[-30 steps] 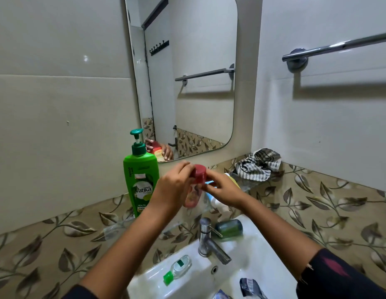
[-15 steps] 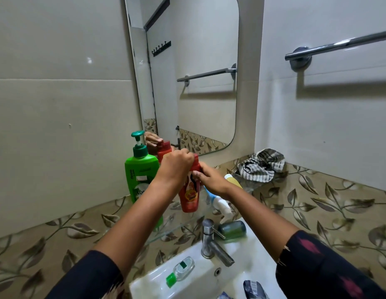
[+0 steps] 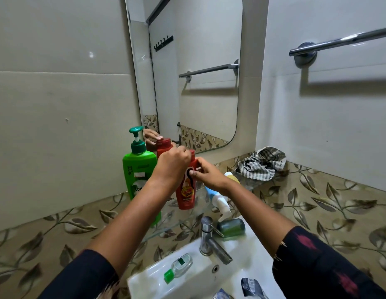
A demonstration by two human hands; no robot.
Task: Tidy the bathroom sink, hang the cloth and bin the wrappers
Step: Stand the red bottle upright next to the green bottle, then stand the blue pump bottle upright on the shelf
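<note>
A red bottle (image 3: 186, 194) stands upright on the glass shelf (image 3: 183, 219) under the mirror. My left hand (image 3: 173, 164) is closed over its cap and my right hand (image 3: 207, 174) grips its upper side. A checked cloth (image 3: 262, 164) lies bunched on the shelf's right end. A dark wrapper (image 3: 251, 287) lies on the white sink (image 3: 252, 251) rim near the bottom edge. A chrome towel bar (image 3: 341, 41) is fixed to the right wall.
A green pump bottle (image 3: 138, 169) stands left of the red one. A white tube with blue (image 3: 220, 202) and a yellow-capped item (image 3: 231, 175) lie on the shelf. A dark green container (image 3: 232, 227) lies behind the tap (image 3: 209, 240); a small green-capped bottle (image 3: 179, 267) lies on the sink.
Both hands carried the red bottle from mid-air back and down onto the glass shelf, where it now stands upright beside the green pump bottle.
</note>
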